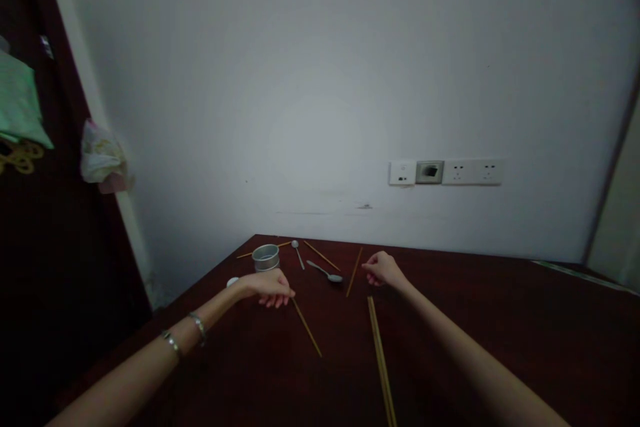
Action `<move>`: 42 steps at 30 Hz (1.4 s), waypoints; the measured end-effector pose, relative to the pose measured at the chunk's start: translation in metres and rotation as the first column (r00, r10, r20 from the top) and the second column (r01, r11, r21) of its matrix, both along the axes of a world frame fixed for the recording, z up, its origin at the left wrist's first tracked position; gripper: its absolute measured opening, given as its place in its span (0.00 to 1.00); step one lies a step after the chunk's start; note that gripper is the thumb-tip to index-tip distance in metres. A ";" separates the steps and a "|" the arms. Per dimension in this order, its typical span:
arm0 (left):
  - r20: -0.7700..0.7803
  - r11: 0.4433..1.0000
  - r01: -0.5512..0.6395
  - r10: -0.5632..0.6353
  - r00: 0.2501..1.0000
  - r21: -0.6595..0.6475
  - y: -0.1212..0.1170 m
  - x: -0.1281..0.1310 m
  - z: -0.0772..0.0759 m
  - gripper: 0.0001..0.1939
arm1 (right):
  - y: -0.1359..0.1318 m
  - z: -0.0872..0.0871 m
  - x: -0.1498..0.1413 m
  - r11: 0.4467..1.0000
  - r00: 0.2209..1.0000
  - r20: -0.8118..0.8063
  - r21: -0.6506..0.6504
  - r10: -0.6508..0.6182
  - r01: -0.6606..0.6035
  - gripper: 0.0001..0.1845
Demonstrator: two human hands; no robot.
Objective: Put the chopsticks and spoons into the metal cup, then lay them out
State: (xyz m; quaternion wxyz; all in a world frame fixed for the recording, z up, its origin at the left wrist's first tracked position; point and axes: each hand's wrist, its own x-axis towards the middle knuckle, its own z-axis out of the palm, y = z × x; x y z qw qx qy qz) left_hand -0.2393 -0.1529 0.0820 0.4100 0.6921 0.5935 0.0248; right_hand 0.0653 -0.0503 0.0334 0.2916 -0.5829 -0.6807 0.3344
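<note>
My left hand (273, 285) pinches the upper end of a thin wooden chopstick (307, 325), which slants down and to the right over the dark table. A round metal tin (265, 257) stands just behind this hand, and a small white object (233, 281) shows partly beside the wrist. My right hand (383, 269) has its fingers curled together, with nothing visible in them. Just left of its fingertips, a small gap away, lies another chopstick (355, 272). Below this hand, a pair of long chopsticks (381, 357) runs toward the near edge.
A metal spoon (327, 273), a smaller long-handled spoon (299, 255) and a chopstick (323, 256) lie between the hands and the wall. One more chopstick (245, 255) passes behind the tin. Sockets (471, 172) are on the wall; a plastic bag (103, 157) hangs by the door.
</note>
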 end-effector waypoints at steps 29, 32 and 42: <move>-0.348 0.924 -0.260 0.350 0.869 0.282 0.031 0.020 -0.059 0.14 | 0.083 -0.029 -0.134 0.958 0.871 0.491 0.232 0.034 -0.168 0.13; -0.314 0.923 -0.279 0.357 0.880 0.266 0.033 0.016 -0.064 0.14 | 0.079 -0.031 -0.133 0.956 0.872 0.489 0.244 0.023 -0.163 0.12; -0.152 0.903 -0.369 0.405 0.901 0.221 0.033 0.014 -0.065 0.12 | 0.075 -0.030 -0.127 0.967 0.916 0.400 0.240 -0.022 -0.082 0.12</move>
